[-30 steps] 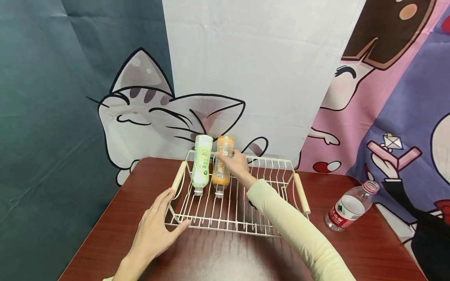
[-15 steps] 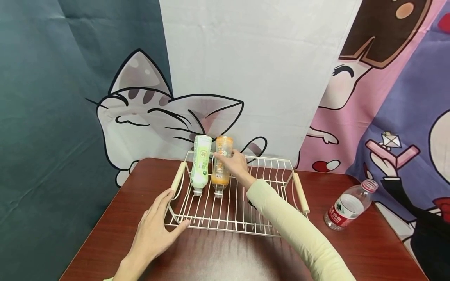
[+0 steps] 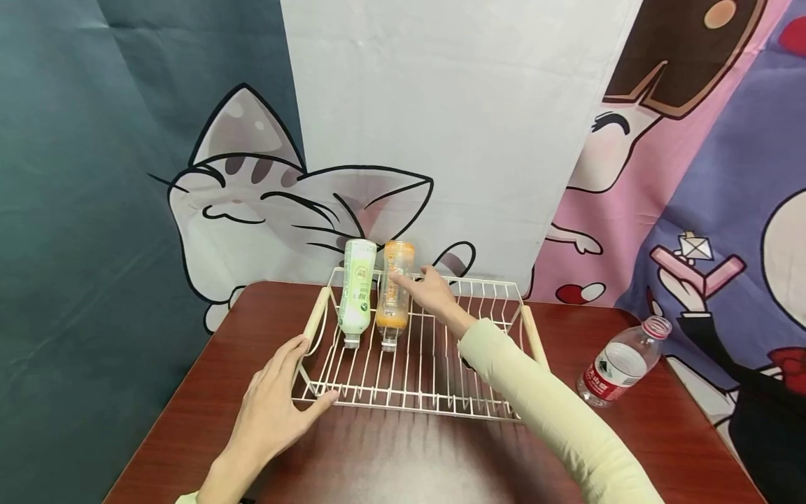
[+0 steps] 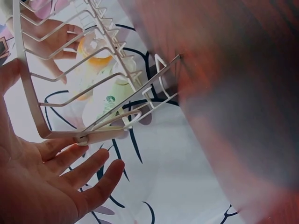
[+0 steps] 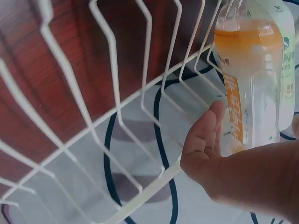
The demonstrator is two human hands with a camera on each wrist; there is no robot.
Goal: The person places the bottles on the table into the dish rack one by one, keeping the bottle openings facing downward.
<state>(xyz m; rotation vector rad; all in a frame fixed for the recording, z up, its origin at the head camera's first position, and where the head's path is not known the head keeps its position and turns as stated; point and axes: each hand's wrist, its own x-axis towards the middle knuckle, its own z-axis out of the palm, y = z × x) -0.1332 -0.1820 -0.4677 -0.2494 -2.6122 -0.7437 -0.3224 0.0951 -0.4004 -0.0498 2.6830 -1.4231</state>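
At the near left corner of the white wire rack [image 3: 434, 411], the left hand [image 3: 271, 402] rests, fingers spread wide. Inside the rack's left half, a pale green plastic bottle [image 3: 357, 290] leans neck-down, as does, just right of it, a clear plastic bottle with orange bands [image 3: 392, 308], the right hand [image 3: 436, 292] beside it, thumb and fingers apart, contact undetermined. Right of the rack, a clear red-labelled plastic bottle [image 3: 620, 367] stands on the brown wooden table [image 3: 441, 462].

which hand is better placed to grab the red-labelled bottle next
Probably the right hand: it is nearer the red-labelled bottle, while the left hand is over at the left wooden handle.
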